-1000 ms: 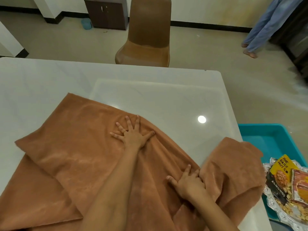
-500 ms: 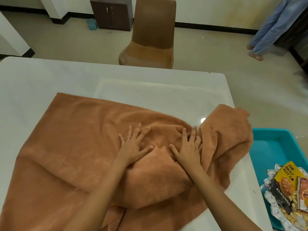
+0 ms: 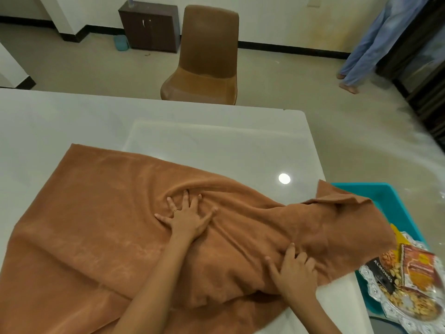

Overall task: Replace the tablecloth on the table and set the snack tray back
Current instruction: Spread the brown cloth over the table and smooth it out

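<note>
Hands come first, close to the camera. The right hand (image 3: 295,271) lies on the brown tablecloth (image 3: 96,225) near the table's front right edge. Its fingers look bent into the bunched cloth, but it is hard to tell if they grip a fold or just push on it. The left hand (image 3: 187,219) is a bit farther in. It is flat, with its fingers spread wide, and it presses down on the cloth. Small folds curl around it.

The cloth is on the white table (image 3: 216,145), so that part of the job has begun. It is not done, though. The left side lies fairly smooth. The right side is a lumpy heap, and one corner is flipped up and hangs past the table's right edge. Much of the far half of the table is bare, so the cloth may still need to be opened out, pulled straight and made flat.

The snack tray (image 3: 375,289) is not back yet. It is a silver tray with a lacy rim, off the table to the right, down low, and it seems to sit on a blue bin (image 3: 390,201). It holds nuts, a black packet that says almonds and a red packet. The flipped corner of the cloth hides part of it. Putting it back on the table looks like the last step, once the cloth is flat.

Farther off, a brown chair (image 3: 207,59) stands past the table, with a dark cabinet (image 3: 149,30) by the wall. A person's legs in blue trousers (image 3: 368,44) show at the far right.
</note>
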A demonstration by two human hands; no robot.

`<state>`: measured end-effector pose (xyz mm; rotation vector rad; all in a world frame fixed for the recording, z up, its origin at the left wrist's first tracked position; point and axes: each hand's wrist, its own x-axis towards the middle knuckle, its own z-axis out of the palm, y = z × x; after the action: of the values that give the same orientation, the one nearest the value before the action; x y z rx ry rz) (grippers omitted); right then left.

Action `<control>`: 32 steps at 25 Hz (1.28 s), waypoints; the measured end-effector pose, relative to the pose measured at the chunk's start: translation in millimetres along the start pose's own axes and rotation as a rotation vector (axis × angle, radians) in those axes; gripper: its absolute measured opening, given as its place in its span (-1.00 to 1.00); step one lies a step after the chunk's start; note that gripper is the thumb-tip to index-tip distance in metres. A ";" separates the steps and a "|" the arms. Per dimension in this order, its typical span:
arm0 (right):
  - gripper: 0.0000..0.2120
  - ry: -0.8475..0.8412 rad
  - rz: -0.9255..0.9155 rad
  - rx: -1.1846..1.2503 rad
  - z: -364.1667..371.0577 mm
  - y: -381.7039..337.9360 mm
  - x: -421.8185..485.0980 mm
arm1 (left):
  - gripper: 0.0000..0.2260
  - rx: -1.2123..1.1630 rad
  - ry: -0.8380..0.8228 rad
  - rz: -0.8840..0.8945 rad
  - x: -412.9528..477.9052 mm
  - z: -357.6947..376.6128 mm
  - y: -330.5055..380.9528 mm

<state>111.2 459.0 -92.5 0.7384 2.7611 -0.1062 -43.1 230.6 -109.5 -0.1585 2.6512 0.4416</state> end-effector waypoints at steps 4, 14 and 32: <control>-0.38 0.358 0.045 0.178 -16.6 10.5 41.4 | -0.25 0.014 0.215 0.126 -6.6 22.4 45.1; -0.12 -0.081 0.273 0.057 -32.7 23.6 118.3 | -0.10 0.113 0.138 0.211 33.0 38.9 49.7; -0.75 -0.769 -0.159 -0.162 -116.6 81.5 151.6 | -0.18 0.153 0.151 0.127 12.4 32.8 -12.9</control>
<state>-3.0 618.7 -24.1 0.3301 2.0520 -0.1571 -38.4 228.8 -146.5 0.0256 2.8411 0.2751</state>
